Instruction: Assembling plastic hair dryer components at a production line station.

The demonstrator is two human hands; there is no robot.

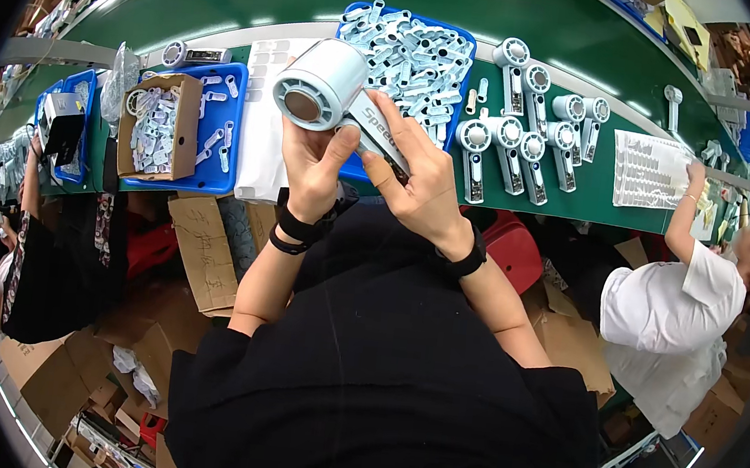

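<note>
A pale blue handheld fan (341, 75) is held up in front of me over the near edge of the bench. My left hand (314, 159) grips it from below, around the base of its round head. The fingers of my right hand (418, 170) are wrapped about its handle, which bears dark lettering. Right behind the fan, a blue tray (462, 88) is heaped with small pale blue plastic parts (412, 51). To the right, several similar fans (508, 138) lie in rows, with dark innards showing in some handles.
On the left stand a cardboard box (187, 127) of parts and a blue tray (241, 101). White label sheets (260, 158) lie beside them. Co-workers sit at both sides; the right one's hand (694, 172) touches a printed sheet (647, 171). A red stool (515, 253) stands below the bench.
</note>
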